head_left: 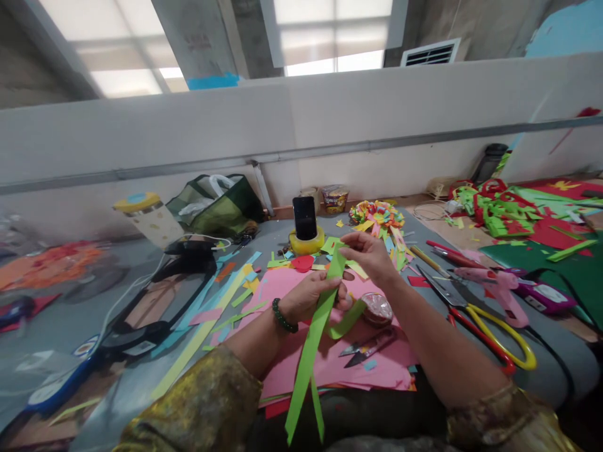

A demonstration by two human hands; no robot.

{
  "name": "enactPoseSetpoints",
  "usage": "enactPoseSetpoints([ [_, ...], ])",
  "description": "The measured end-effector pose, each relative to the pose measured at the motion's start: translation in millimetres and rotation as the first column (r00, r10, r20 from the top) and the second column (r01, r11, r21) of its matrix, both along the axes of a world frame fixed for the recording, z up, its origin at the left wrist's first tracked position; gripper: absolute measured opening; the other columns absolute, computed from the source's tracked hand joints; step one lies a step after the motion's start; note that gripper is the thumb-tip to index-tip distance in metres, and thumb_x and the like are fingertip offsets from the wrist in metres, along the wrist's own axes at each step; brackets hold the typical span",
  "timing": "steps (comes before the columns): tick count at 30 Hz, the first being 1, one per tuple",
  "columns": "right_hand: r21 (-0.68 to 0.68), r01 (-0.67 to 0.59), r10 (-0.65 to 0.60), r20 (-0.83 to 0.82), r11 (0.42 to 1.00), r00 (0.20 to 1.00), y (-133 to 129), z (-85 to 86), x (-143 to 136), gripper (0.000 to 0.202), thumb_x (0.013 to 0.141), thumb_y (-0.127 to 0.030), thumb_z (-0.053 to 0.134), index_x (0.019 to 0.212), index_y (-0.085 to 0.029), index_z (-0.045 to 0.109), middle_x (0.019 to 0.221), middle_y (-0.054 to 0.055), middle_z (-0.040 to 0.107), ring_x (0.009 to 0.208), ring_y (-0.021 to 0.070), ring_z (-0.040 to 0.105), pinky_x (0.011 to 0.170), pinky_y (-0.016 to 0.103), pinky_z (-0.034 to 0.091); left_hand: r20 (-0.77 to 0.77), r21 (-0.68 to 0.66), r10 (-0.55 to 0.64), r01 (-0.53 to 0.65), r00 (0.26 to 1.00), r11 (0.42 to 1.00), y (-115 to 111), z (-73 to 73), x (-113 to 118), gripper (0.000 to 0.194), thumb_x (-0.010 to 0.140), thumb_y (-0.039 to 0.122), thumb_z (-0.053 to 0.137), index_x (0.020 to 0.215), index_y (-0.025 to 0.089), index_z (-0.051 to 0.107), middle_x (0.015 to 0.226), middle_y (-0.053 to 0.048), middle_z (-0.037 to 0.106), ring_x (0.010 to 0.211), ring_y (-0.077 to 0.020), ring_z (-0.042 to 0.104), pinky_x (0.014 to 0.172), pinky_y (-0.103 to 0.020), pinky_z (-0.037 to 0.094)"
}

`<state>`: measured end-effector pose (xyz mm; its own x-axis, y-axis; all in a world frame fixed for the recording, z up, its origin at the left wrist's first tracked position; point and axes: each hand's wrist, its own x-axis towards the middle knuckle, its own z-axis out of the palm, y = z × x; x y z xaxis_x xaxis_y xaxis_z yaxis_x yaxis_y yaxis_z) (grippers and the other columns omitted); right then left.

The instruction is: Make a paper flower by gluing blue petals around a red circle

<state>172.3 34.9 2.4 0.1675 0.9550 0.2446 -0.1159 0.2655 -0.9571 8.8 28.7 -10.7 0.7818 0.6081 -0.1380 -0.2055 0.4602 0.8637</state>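
A long light-green paper strip point(311, 348) runs from my fingers down past the front edge of the pink paper sheets point(292, 314). My left hand point(318, 292) is closed around its middle part. Higher up, my right hand point(370, 254) pinches the strip's top end between thumb and fingers. A second green length point(346, 323) curls out below my left hand toward a roll of clear tape point(377, 309). Thread snips point(367, 348) lie on the pink sheets, below the roll.
Large scissors with red and yellow handles point(499, 339), a pink glue gun point(499, 289) and pens lie at the right. A phone point(304, 218) stands in a yellow tape roll point(308, 242). Behind my right hand is a colourful paper wreath point(377, 216). Paper scraps cover the left.
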Motion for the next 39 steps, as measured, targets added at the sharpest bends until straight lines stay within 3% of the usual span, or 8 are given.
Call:
enactPoseSetpoints([
  [6, -0.008, 0.246, -0.241, -0.234, 0.969, 0.942, 19, 2.5, 44, 0.036, 0.043, -0.028, 0.084, 0.072, -0.023, 0.063, 0.062, -0.005, 0.063, 0.056, 0.0112, 0.057, 0.053, 0.025, 0.046, -0.021, -0.055, -0.142, 0.141, 0.99, 0.988, -3, 0.3, -2, 0.031, 0.073, 0.034, 0.08, 0.09, 0.012, 0.067, 0.059, 0.003, 0.054, 0.049, -0.0085, 0.054, 0.045, -0.019, 0.042],
  [13, -0.07, 0.218, -0.229, -0.212, 0.973, 0.95, 23, -2.0, 50, 0.04, 0.038, -0.028, 0.086, 0.07, -0.022, 0.063, 0.059, -0.005, 0.063, 0.049, 0.0092, 0.055, 0.048, 0.023, 0.045, -0.047, -0.089, -0.294, 0.289, 0.955, 0.953, 7, -2.0, -6, 0.038, 0.072, 0.041, 0.08, 0.091, 0.011, 0.068, 0.075, -0.007, 0.069, 0.067, -0.0174, 0.069, 0.063, -0.026, 0.052],
  [18, -0.094, 0.166, -0.18, -0.166, 0.982, 0.97, 20, -6.3, 28, 0.04, 0.035, -0.027, 0.088, 0.067, -0.02, 0.065, 0.053, -0.005, 0.062, 0.048, 0.0087, 0.054, 0.047, 0.023, 0.045, -0.006, -0.101, -0.16, 0.159, 0.987, 0.982, 8, -5.0, -3, 0.038, 0.07, 0.037, 0.083, 0.091, 0.01, 0.069, 0.071, -0.007, 0.07, 0.062, -0.0144, 0.066, 0.06, -0.023, 0.05],
  [25, -0.051, 0.291, -0.295, -0.213, 0.955, 0.932, 19, 0.1, 35, 0.047, 0.032, -0.031, 0.089, 0.068, -0.021, 0.061, 0.054, -0.007, 0.061, 0.051, 0.0078, 0.055, 0.052, 0.021, 0.047, -0.158, -0.181, -0.099, 0.07, 0.982, 0.981, 4, -6.4, 2, 0.014, 0.083, 0.021, 0.067, 0.075, 0.009, 0.066, 0.058, -0.002, 0.059, 0.047, -0.0089, 0.054, 0.048, -0.019, 0.043],
  [29, -0.022, 0.293, -0.29, -0.226, 0.956, 0.93, 17, 2.8, 32, 0.048, 0.041, -0.042, 0.088, 0.077, -0.022, 0.063, 0.067, -0.004, 0.069, 0.06, 0.0102, 0.062, 0.057, 0.022, 0.05, -0.218, -0.192, 0.101, -0.144, 0.971, 0.971, 6, -0.7, 5, 0.025, 0.093, 0.012, 0.048, 0.073, 0.01, 0.063, 0.053, 0.001, 0.053, 0.042, -0.0066, 0.048, 0.044, -0.016, 0.039],
  [31, -0.081, 0.218, -0.229, -0.17, 0.973, 0.959, 15, 0.9, 26, 0.047, 0.047, -0.051, 0.085, 0.076, -0.021, 0.064, 0.072, 0.001, 0.071, 0.062, 0.0123, 0.064, 0.055, 0.023, 0.049, -0.191, -0.213, 0.21, -0.25, 0.959, 0.945, 6, 3.6, 6, 0.03, 0.095, 0.011, 0.042, 0.073, 0.01, 0.062, 0.053, 0.002, 0.051, 0.041, -0.0059, 0.046, 0.044, -0.015, 0.039],
  [36, -0.176, -0.156, 0.18, 0.129, 0.972, 0.975, 7, -11.2, -2, 0.046, 0.055, -0.06, 0.077, 0.057, -0.017, 0.061, 0.052, 0.003, 0.062, 0.049, 0.0126, 0.056, 0.048, 0.025, 0.045, -0.154, -0.222, 0.285, -0.314, 0.946, 0.923, 4, 9.0, 10, 0.034, 0.096, 0.009, 0.035, 0.071, 0.012, 0.058, 0.053, 0.002, 0.049, 0.04, -0.0063, 0.043, 0.044, -0.016, 0.04],
  [39, -0.083, -0.142, 0.154, 0.167, 0.986, 0.974, 5, -17.3, -14, 0.04, 0.053, -0.053, 0.079, 0.054, -0.018, 0.06, 0.046, -0.003, 0.055, 0.043, 0.0098, 0.047, 0.045, 0.025, 0.041, -0.168, -0.229, 0.264, -0.298, 0.95, 0.927, 2, 7.4, 11, 0.032, 0.096, 0.01, 0.037, 0.073, 0.012, 0.059, 0.054, 0.001, 0.052, 0.041, -0.008, 0.046, 0.045, -0.018, 0.043],
])
